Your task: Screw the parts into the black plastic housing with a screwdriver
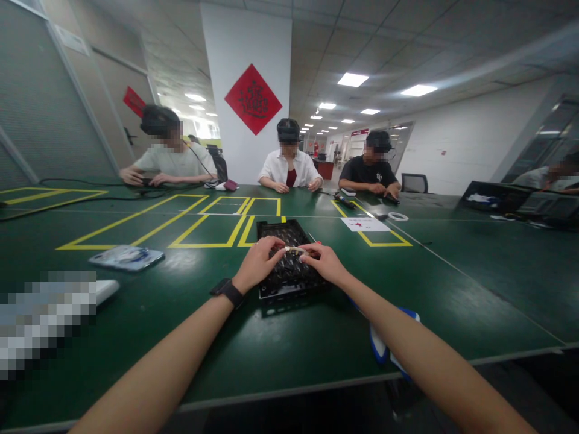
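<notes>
My left hand [260,262], with a dark band on the wrist, pinches one end of a small pale strip-like part [295,249]. At its other end, the fingers of my right hand [326,263] are closed on the same part. Its exact kind is too small to make out. Both hands are above a black open case [280,292], a shallow rectangular shape lying on the green table. Shiny dark pieces or a pattern show inside the case, partly hidden by my hands. A thin tool with a red bit [318,242] is partly visible beyond my right fingers.
A phone in a patterned case [127,257] lies to the left. Blue-and-white objects [379,343] are under my right forearm. Beyond are a printed sheet [365,224], a tape roll [398,216] and yellow tape outlines [203,246]. Several people sit around the table.
</notes>
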`<state>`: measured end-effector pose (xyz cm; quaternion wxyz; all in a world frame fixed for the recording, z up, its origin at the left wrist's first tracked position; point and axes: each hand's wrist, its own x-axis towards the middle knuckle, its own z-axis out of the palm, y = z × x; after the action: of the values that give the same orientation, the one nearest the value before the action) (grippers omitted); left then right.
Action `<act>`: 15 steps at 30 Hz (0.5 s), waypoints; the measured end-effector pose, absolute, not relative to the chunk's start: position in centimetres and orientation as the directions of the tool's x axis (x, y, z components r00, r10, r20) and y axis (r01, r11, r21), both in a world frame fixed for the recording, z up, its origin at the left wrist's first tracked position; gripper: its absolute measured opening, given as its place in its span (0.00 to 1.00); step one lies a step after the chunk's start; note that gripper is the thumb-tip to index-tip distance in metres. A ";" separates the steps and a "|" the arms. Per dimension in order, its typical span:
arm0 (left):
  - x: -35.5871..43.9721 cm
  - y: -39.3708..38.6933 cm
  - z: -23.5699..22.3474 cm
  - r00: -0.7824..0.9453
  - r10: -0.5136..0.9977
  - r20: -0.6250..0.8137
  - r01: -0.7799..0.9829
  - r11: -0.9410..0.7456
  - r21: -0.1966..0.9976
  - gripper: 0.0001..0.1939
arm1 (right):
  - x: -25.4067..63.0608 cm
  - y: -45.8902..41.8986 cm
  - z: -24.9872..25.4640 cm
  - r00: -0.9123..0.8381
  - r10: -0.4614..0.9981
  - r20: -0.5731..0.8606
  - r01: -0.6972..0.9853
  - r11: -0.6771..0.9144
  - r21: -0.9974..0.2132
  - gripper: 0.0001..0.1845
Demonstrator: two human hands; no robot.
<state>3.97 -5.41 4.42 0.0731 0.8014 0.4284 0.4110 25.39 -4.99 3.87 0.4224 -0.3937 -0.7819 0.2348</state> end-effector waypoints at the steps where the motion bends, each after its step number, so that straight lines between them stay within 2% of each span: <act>1: 3.8 -5.5 4.5 0.264 0.748 0.609 0.679 -0.593 0.434 0.15 | 25.4 -5.1 4.0 -0.334 0.819 0.466 0.404 0.571 -0.715 0.18; 3: 3.4 -5.3 4.5 0.168 0.760 0.628 0.773 -0.497 0.394 0.15 | 25.4 -5.3 4.3 -0.350 0.820 0.453 0.379 0.566 -0.732 0.19; 6: 2.3 -4.4 3.6 -0.025 0.801 0.599 0.879 -0.268 0.395 0.17 | 25.3 -6.1 5.1 -0.402 0.796 0.453 0.368 0.594 -0.715 0.18; 9: 1.2 -3.0 2.4 -0.167 0.899 0.404 0.901 -0.028 0.434 0.21 | 25.2 -6.7 5.7 -0.466 0.761 0.451 0.337 0.624 -0.705 0.16; 12: 0.6 -1.8 1.6 -0.129 0.967 0.220 0.880 0.010 0.475 0.19 | 25.0 -6.9 5.9 -0.502 0.747 0.435 0.291 0.620 -0.729 0.12; 15: 0.4 -0.9 1.3 -0.132 0.969 0.210 0.863 0.008 0.506 0.20 | 24.7 -7.0 5.9 -0.535 0.739 0.410 0.230 0.594 -0.771 0.10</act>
<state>0.38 -0.93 1.27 0.0989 0.6514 0.7028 0.2681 24.73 -6.97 5.90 0.3778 -0.2992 -0.8089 0.3369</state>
